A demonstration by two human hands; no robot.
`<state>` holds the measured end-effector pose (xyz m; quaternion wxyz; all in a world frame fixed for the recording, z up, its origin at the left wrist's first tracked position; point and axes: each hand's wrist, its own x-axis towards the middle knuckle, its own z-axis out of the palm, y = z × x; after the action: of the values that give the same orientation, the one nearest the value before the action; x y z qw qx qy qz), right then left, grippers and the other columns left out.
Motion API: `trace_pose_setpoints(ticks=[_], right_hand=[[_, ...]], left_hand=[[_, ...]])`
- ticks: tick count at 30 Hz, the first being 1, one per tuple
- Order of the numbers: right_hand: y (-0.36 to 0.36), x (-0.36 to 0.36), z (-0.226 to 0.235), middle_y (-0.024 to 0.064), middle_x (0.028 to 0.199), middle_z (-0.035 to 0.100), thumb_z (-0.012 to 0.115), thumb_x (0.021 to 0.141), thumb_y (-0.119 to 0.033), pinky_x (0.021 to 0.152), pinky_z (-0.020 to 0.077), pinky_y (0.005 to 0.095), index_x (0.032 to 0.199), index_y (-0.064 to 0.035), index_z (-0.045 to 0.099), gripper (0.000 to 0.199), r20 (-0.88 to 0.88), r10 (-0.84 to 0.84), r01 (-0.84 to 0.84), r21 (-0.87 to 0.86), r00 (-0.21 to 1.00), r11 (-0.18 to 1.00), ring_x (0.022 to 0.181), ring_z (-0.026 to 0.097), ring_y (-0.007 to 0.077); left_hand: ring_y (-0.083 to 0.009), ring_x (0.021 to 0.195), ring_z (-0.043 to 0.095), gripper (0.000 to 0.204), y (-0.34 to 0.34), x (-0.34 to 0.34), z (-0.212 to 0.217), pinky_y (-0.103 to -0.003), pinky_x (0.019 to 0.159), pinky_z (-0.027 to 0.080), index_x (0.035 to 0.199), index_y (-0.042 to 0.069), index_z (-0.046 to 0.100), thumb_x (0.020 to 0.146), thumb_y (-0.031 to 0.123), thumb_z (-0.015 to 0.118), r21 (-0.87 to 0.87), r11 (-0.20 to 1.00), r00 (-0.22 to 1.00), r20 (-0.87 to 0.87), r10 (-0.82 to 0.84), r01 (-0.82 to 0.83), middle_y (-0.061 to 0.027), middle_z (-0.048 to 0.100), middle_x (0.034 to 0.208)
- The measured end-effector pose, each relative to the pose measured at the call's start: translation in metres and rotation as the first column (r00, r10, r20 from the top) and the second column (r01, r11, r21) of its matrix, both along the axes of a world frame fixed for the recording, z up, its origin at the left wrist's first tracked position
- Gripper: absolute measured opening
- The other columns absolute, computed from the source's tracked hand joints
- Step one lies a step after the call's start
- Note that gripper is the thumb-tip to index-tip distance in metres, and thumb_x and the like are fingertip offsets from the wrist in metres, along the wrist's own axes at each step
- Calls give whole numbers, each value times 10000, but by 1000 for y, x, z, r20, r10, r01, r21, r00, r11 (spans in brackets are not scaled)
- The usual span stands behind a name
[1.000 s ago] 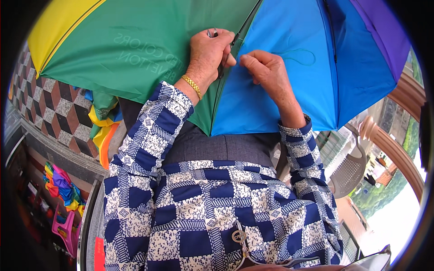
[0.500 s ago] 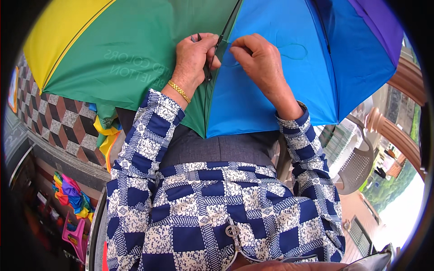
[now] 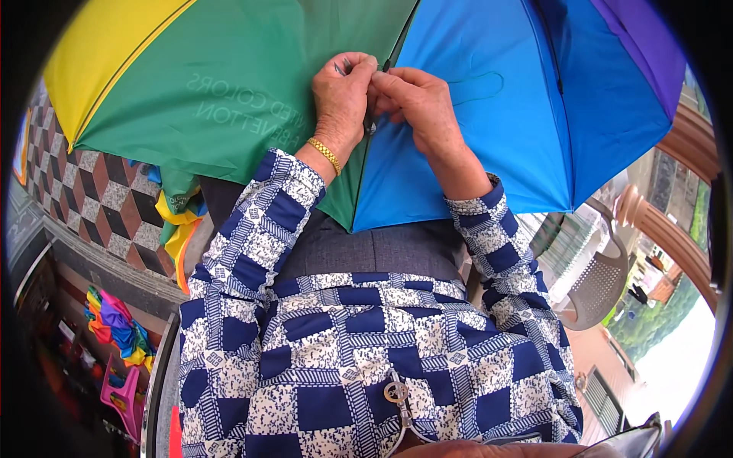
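Head view gives us, nearest, a blue-and-white patterned jacket (image 3: 321, 404), below the black rib (image 3: 405, 32) that we take as landmark. Just left of that rib is the left hand (image 3: 341, 95), curled closed around a small metal tool (image 3: 347, 66), its thumb and forefinger drawn up to the rib. Just right of it, the right hand (image 3: 426, 111) bends its fingers in to the same spot; how firmly its tips close, and on what, we cannot tell. The umbrella (image 3: 466, 175) lies open over dark trousers (image 3: 336, 252), its green panel (image 3: 252, 53) left of the rib, its blue panel (image 3: 489, 145) right. On the blue lies a loop of greenish thread (image 3: 502, 79). We judge the step in hand to be fine thread work at the rib, perhaps a stitch or knot; the next move seems to call for drawing the loop in evenly, with the tool's points clear of both panels. Farther off, we see patterned floor tiles (image 3: 107, 191) well left of the rib and a perforated chair (image 3: 599, 282) well to its right, with greenery (image 3: 649, 324) beyond.
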<state>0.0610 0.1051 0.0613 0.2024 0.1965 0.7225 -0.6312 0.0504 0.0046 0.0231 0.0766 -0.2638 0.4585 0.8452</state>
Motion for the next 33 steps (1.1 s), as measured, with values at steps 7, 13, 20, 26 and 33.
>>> trace_pose_setpoints(ticks=[7,13,20,26,33], right_hand=[[-13,10,-21,34,600,585,607,794,-176,493,419,227,748,14,642,198,-126,-189,184,-50,974,982,529,527,90],[-11,13,-26,40,611,575,579,809,-164,503,424,229,777,21,627,193,-205,-129,140,41,970,989,546,527,89],[-7,15,-23,27,621,561,554,824,-138,526,419,223,758,9,600,168,-240,-89,102,41,967,994,563,522,87],[-1,16,-19,8,620,543,535,832,-113,543,408,210,728,1,581,161,-259,-72,86,43,963,995,574,507,76],[-1,17,-21,7,619,542,530,834,-116,547,406,212,731,0,583,163,-255,-74,87,43,964,995,574,501,72]], left_hand=[[-94,492,469,87,-2,8,-6,-235,458,407,843,14,560,835,90,601,-20,1000,999,-34,23,-23,-8,512,593],[-92,465,452,89,-3,11,-1,-234,435,387,848,22,548,853,104,582,49,993,994,15,106,-106,-13,498,564],[-84,450,439,93,1,13,-2,-230,404,361,851,24,540,856,106,582,88,991,994,-22,105,-103,-7,487,547],[-77,441,427,97,6,14,2,-222,400,352,851,24,536,862,109,580,96,992,996,-43,81,-76,-4,477,541],[-73,430,412,105,7,14,2,-223,390,340,849,20,535,868,115,575,102,991,995,-30,92,-88,-1,468,535]])
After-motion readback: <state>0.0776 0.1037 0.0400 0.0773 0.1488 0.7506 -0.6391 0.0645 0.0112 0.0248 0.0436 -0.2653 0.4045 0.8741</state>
